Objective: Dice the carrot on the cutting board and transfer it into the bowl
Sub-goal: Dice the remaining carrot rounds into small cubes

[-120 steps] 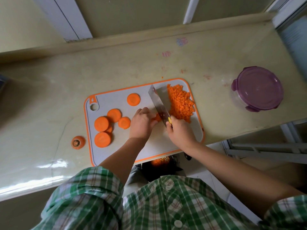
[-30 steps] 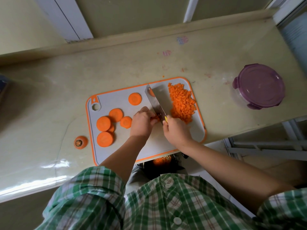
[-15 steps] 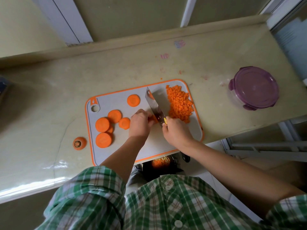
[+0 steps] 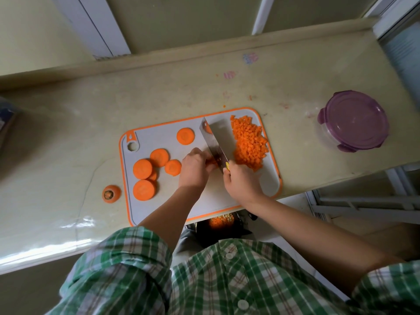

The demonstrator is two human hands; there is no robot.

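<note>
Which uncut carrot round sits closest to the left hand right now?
The small round, right beside the left hand. The other rounds lie farther left, and one sits apart toward the far edge.

Cutting board (image 4: 159, 135), centre: carrot slices (image 4: 142, 168) left, diced carrot heap (image 4: 248, 142) right. Left hand (image 4: 195, 169) pins carrot piece (image 4: 212, 160) against knife (image 4: 214, 142); right hand (image 4: 241, 180) grips handle. Carrot top (image 4: 111, 193) on counter (image 4: 181, 87), left. Purple-lidded bowl (image 4: 354, 123), far right.

The right hand (image 4: 242, 183) hides the knife (image 4: 214, 142) handle — the left hand (image 4: 194, 169) nearly covers the carrot piece (image 4: 212, 160).
</note>
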